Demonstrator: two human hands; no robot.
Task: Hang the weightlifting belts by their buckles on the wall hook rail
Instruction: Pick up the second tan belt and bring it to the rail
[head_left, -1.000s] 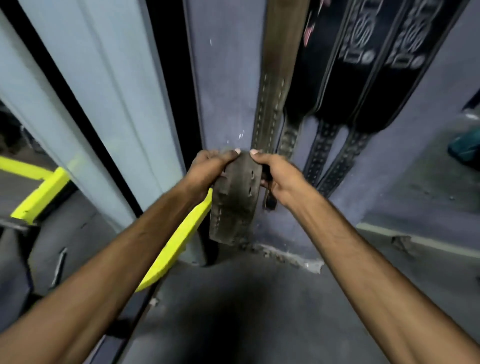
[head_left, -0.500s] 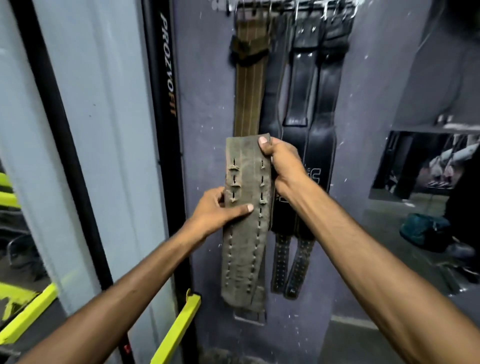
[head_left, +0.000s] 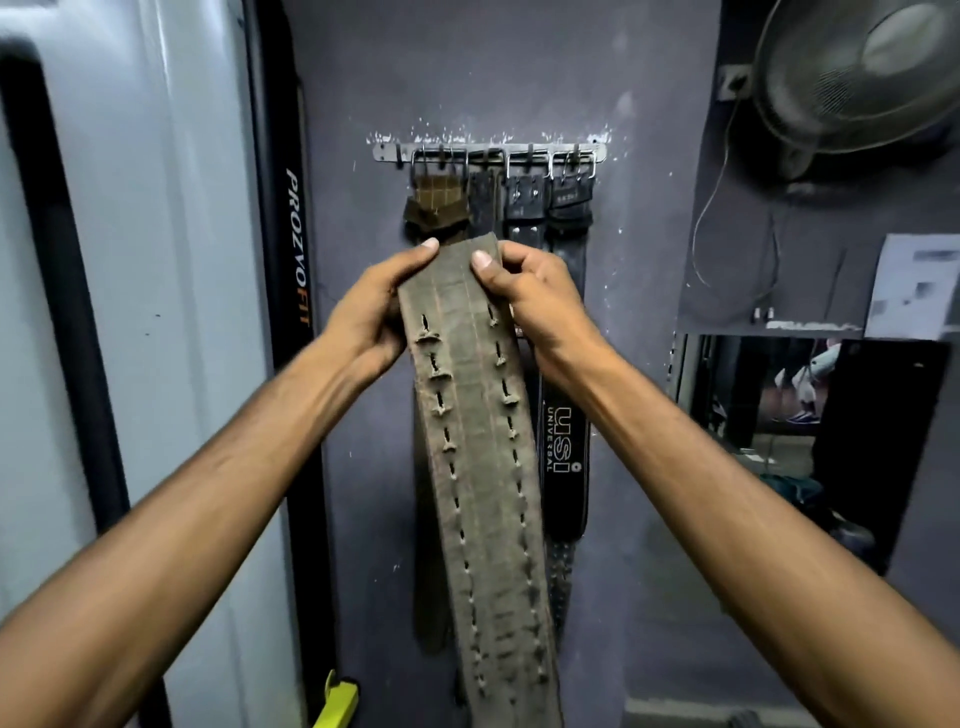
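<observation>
Left hand (head_left: 371, 312) raised, both gripping belt (head_left: 478, 441)

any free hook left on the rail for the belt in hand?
Only the left end of the metal hook rail looks bare, between its end and the brown canvas belt. Rightwards it's crowded: black leather belts hang buckle to buckle. Left hand and right hand hold the worn olive belt.

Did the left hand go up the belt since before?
Yes. The left hand climbed from mid-belt to the brown belt's top end, nearer the hook rail.
</observation>
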